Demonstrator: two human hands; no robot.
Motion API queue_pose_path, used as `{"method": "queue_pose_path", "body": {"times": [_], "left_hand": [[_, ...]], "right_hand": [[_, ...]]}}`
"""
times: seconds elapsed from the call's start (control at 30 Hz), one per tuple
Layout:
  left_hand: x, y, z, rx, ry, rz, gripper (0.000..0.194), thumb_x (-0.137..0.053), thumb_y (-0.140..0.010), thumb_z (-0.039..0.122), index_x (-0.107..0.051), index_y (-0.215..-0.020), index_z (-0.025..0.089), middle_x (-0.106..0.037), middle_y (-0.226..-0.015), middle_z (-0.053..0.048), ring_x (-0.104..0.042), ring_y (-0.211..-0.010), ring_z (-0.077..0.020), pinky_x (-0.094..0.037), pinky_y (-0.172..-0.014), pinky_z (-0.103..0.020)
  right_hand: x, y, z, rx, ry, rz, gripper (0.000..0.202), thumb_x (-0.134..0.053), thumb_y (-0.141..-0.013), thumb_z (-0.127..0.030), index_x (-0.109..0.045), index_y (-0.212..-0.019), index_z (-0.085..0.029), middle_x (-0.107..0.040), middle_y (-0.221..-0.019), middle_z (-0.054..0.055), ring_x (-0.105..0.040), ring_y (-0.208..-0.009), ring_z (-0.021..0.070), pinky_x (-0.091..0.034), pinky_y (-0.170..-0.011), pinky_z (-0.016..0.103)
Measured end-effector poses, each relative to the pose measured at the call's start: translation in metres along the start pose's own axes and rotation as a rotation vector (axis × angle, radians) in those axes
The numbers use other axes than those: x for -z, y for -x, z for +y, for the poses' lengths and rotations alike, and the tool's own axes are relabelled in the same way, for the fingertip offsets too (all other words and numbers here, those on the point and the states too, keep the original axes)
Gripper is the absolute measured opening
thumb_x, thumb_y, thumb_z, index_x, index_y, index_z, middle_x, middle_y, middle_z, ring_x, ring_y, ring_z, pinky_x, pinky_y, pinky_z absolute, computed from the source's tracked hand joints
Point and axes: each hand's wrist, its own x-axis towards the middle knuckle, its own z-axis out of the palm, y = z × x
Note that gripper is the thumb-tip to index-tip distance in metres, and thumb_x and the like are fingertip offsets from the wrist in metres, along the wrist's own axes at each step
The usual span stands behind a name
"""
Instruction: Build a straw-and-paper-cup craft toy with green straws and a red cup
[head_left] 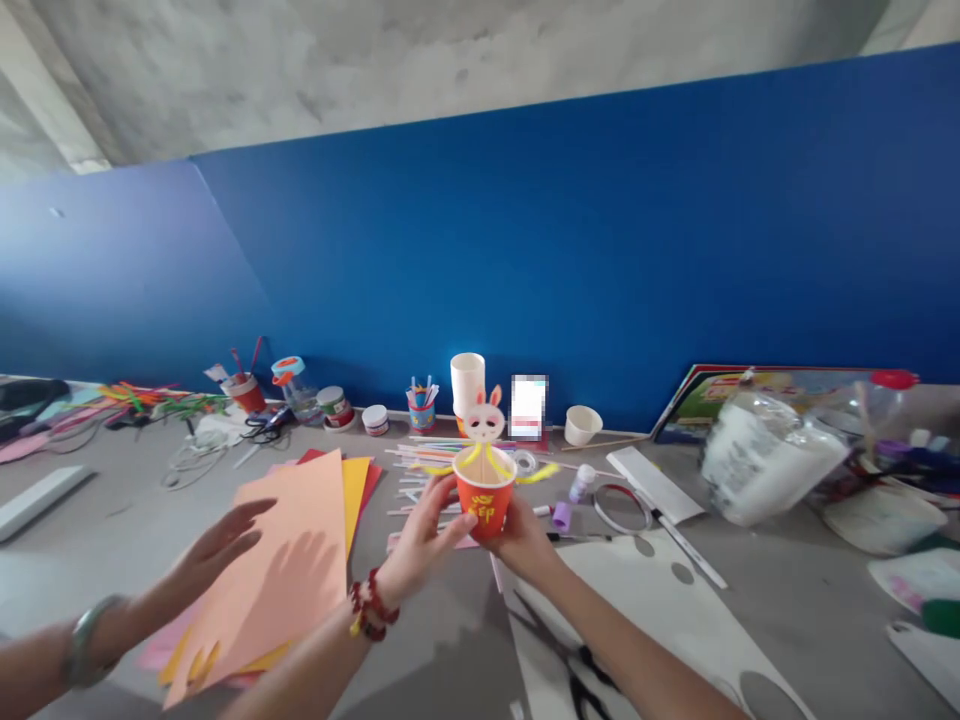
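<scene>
Red paper cup (485, 510) with yellow lettering: held upright at the middle of the scene, above the grey table (420, 625). Rising from its mouth, a white rabbit figure (484, 422) with pink inner ears and yellow strips for arms, spreading past both sides of the rim. Left hand (429, 525) curled round the left side, thumb pressed on the front; right hand (521, 540) cupped round the lower right side, fingertips partly hidden. At the left, another person's hand (225, 540), loosely open above peach paper (289, 560).

Along the blue panel (480, 240), from left to right: a red pot (247, 395) with slim sticks in it, a clear bottle (298, 400) with blue and orange on top, a green-and-red jar (335, 408), a low white tub (376, 420), a small blue-and-red holder (421, 415) filled with slender tools. Directly behind the rabbit, a tall white cup (468, 380); farther right, a pale cup (582, 426), tilted with its mouth showing. Nearer, a glue stick (581, 484) beside a purple cap (561, 516). On the far right, clear plastic wrapping (772, 450) around white contents, too blurred to identify.
</scene>
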Motion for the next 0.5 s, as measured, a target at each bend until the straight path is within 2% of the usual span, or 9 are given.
{"method": "queue_pose_path", "body": {"times": [0.07, 0.13, 0.23, 0.3, 0.4, 0.5], "left_hand": [[-0.005, 0.011, 0.010, 0.040, 0.080, 0.017, 0.049, -0.063, -0.088, 0.038, -0.053, -0.134, 0.026, -0.057, -0.137, -0.012, -0.057, -0.123, -0.0316, -0.050, -0.102, -0.045], [-0.011, 0.021, 0.016, 0.029, 0.114, 0.018, 0.048, -0.064, -0.088, 0.038, -0.053, -0.133, 0.026, -0.059, -0.134, -0.012, -0.058, -0.122, -0.0310, -0.048, -0.105, -0.046], [-0.022, 0.037, 0.017, 0.030, 0.060, 0.048, 0.047, -0.064, -0.089, 0.036, -0.052, -0.134, 0.030, -0.058, -0.135, -0.009, -0.054, -0.127, -0.0297, -0.044, -0.109, -0.045], [-0.028, 0.047, 0.014, 0.051, -0.015, 0.053, 0.046, -0.067, -0.087, 0.036, -0.055, -0.131, 0.031, -0.060, -0.132, -0.009, -0.056, -0.124, -0.0292, -0.044, -0.108, -0.044], [-0.034, 0.058, 0.009, 0.081, 0.010, 0.028, 0.048, -0.067, -0.086, 0.038, -0.054, -0.132, 0.030, -0.061, -0.131, -0.010, -0.060, -0.118, -0.0290, -0.048, -0.104, -0.043], [-0.036, 0.057, 0.004, 0.100, 0.034, 0.042, 0.057, -0.076, -0.079, 0.038, -0.054, -0.131, 0.028, -0.061, -0.130, -0.012, -0.061, -0.116, -0.0303, -0.049, -0.101, -0.043]], "right_hand": [[0.007, 0.015, -0.008, -0.028, -0.026, -0.070, 0.046, -0.077, -0.072, -0.029, -0.063, -0.115, -0.024, -0.073, -0.111, 0.008, -0.070, -0.097, 0.0296, -0.058, -0.084, 0.044], [0.013, 0.029, -0.015, -0.070, -0.051, -0.111, 0.050, -0.077, -0.073, -0.030, -0.059, -0.120, -0.025, -0.071, -0.116, 0.009, -0.068, -0.103, 0.0306, -0.056, -0.090, 0.046], [0.021, 0.049, -0.018, -0.132, -0.068, -0.145, 0.058, -0.080, -0.071, -0.036, -0.058, -0.124, -0.024, -0.069, -0.120, 0.011, -0.066, -0.109, 0.0331, -0.053, -0.095, 0.048], [0.024, 0.059, -0.015, -0.166, -0.085, -0.165, 0.056, -0.079, -0.074, -0.039, -0.058, -0.123, -0.023, -0.068, -0.122, 0.013, -0.065, -0.111, 0.0331, -0.053, -0.095, 0.047], [0.020, 0.068, -0.006, -0.191, -0.124, -0.152, 0.053, -0.074, -0.078, -0.043, -0.058, -0.124, -0.022, -0.068, -0.123, 0.013, -0.066, -0.109, 0.0318, -0.054, -0.093, 0.044], [0.009, 0.067, 0.002, -0.189, -0.109, -0.120, 0.053, -0.074, -0.075, -0.043, -0.059, -0.121, -0.021, -0.069, -0.120, 0.012, -0.066, -0.108, 0.0317, -0.053, -0.094, 0.044]]}}
